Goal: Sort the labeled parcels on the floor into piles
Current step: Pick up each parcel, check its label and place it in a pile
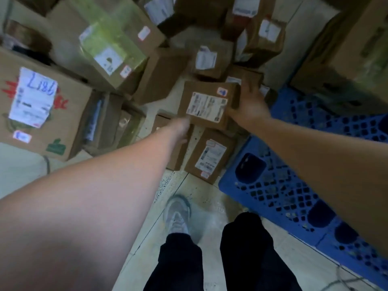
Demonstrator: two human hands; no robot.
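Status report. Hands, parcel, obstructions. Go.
Left hand and right hand grip small labeled parcel from both sides. Boxes crowd the floor; blue pallet at right.

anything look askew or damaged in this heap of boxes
No damage shows, though the frame is blurred. The cardboard parcels lie jumbled at mixed angles. The small box sits tilted between the left hand and right hand.

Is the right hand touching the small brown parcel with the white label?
Touching. In the head view the right hand grips the right edge of the small parcel, its fingers lying on the cardboard.
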